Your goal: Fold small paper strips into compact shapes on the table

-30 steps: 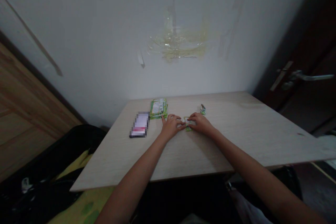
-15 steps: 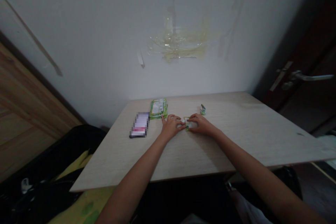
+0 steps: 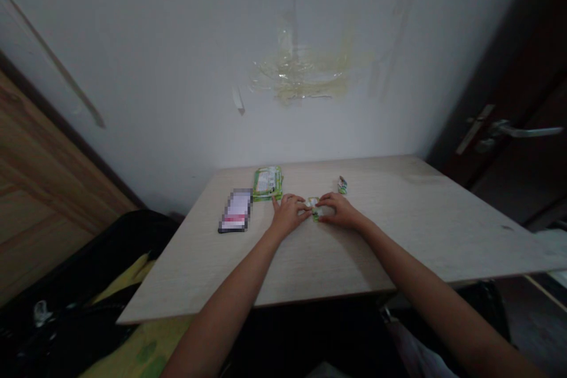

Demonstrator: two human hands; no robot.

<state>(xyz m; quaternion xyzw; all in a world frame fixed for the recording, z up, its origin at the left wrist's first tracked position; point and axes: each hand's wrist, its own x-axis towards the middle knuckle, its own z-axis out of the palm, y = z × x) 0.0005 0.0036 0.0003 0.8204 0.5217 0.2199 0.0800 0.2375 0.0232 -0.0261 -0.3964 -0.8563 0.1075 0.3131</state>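
Note:
A small green-and-white wrapper (image 3: pixel 315 211) lies flat on the table between my two hands, partly covered by fingers. My left hand (image 3: pixel 289 212) has its fingertips on the wrapper's left side, with the thumb stretched toward a stack of similar green packets. On the right side, my right hand (image 3: pixel 340 211) is curled with thumb and fingers on the wrapper's edge. Just beyond that hand sits a small folded green-and-white wrapper piece (image 3: pixel 342 185), standing up a little and touched by neither hand.
The stack of green packets (image 3: pixel 267 182) lies at the back left of the pale wooden table (image 3: pixel 398 248). A phone (image 3: pixel 236 211) with a blurred screen is in front of it. Behind rises a wall (image 3: pixel 199 59) with old tape; a door handle (image 3: pixel 522 130) shows at right.
Both hands stay nearly in place. The fingers have shifted slightly on the wrapper, and a little more of it shows between them.

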